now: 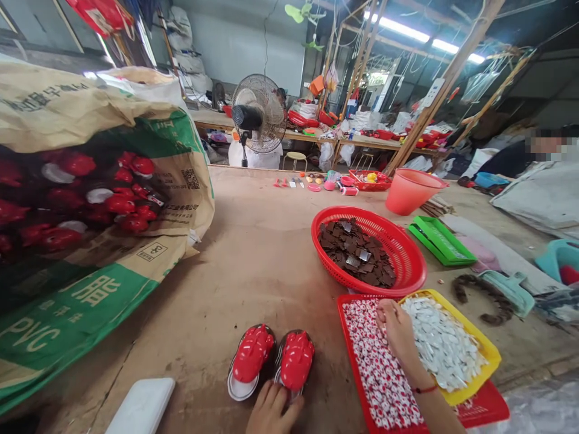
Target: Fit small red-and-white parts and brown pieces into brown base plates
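At the bottom centre of the frame I see my left hand (271,413), mostly cut off by the lower edge. Its fingers lie loosely spread against the near end of a red toy shell (296,360), touching it but not closed around it. A second red shell (251,358) sits just beside it on the left, and both rest on the wooden table (253,253).

My right hand (398,328) is at lower right, reaching over a red tray (486,410) filled with small red-and-white pieces (375,361). Its fingers curl down narrowly where that tray meets a yellow tray (491,352) heaped with white discs (446,343). I cannot tell whether they pinch a piece.

Just above the trays stands a round red basket (414,265) holding dark brown chips (357,253). To its right lies a green tray (441,241), and a pink bucket (411,190) stands behind it.

The left of the frame is taken up by a big sack (67,301) lying on its side, its mouth showing many red parts (76,164). A white slab (142,405) lies at lower left. A standing fan (259,114) is at the table's far edge, upper centre.
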Demonstrator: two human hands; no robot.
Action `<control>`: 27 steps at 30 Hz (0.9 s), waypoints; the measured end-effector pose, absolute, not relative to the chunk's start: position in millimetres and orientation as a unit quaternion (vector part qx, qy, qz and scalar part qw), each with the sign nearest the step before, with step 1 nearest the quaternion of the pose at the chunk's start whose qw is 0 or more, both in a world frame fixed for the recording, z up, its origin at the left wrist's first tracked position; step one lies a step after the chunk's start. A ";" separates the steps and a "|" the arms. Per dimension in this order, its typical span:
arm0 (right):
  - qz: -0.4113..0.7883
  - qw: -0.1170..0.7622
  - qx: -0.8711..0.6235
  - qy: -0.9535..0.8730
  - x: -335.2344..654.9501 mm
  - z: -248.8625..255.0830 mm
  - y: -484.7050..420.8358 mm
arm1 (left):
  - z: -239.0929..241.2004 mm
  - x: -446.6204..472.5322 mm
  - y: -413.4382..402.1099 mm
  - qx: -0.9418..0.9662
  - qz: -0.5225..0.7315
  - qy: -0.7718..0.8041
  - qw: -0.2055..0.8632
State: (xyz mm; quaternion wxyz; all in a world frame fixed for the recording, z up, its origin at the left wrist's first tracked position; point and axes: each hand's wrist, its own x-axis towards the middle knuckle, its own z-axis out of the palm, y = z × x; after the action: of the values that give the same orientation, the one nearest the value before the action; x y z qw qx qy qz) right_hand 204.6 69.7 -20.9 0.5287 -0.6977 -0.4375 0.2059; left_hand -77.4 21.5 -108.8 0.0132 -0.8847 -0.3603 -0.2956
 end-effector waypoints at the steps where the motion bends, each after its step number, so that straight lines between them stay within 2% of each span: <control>1: 0.228 0.558 -0.689 -0.402 200.9 -15.6 69.5 | -104.1 -74.8 24.4 -0.880 -0.306 -0.363 -0.015; 3: 0.294 0.617 -0.653 -0.326 187.1 -5.4 68.4 | -90.2 -69.5 27.2 -0.857 -0.354 -0.360 -0.106; 5: 0.391 0.681 -0.581 -0.216 166.2 2.7 66.4 | -72.0 -64.2 27.2 -0.775 -0.435 -0.384 -0.251; 7: 0.478 0.727 -0.483 -0.094 141.6 8.4 64.0 | -53.2 -59.2 26.4 -0.601 -0.497 -0.451 -0.434; 9: 0.521 0.744 -0.418 -0.023 117.6 12.0 61.3 | -38.0 -54.9 25.8 -0.359 -0.506 -0.501 -0.603; 11: 0.524 0.750 -0.403 -0.008 98.1 13.8 57.9 | -29.3 -51.0 24.4 -0.133 -0.487 -0.497 -0.706; 13: 0.504 0.757 -0.416 -0.026 84.6 13.8 53.7 | -26.4 -46.5 20.7 -0.005 -0.483 -0.469 -0.740; 15: 0.474 0.760 -0.439 -0.072 76.4 11.3 49.3 | -26.5 -40.5 14.5 0.027 -0.492 -0.450 -0.745; 22: 0.390 0.737 -0.504 -0.225 59.7 -7.3 44.7 | -32.6 -20.0 -6.3 -0.086 -0.561 -0.413 -0.712; 27: 0.386 0.701 -0.522 -0.295 52.8 -17.6 40.6 | -45.8 -20.0 -16.6 -0.117 -0.567 -0.428 -0.694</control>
State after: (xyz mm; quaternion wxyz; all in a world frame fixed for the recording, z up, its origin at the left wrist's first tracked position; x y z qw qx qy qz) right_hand 52.8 40.6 -17.6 0.7012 -0.5222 -0.2946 0.3860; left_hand -20.0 -16.6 -45.8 -0.6940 -0.1172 -0.4279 -0.5671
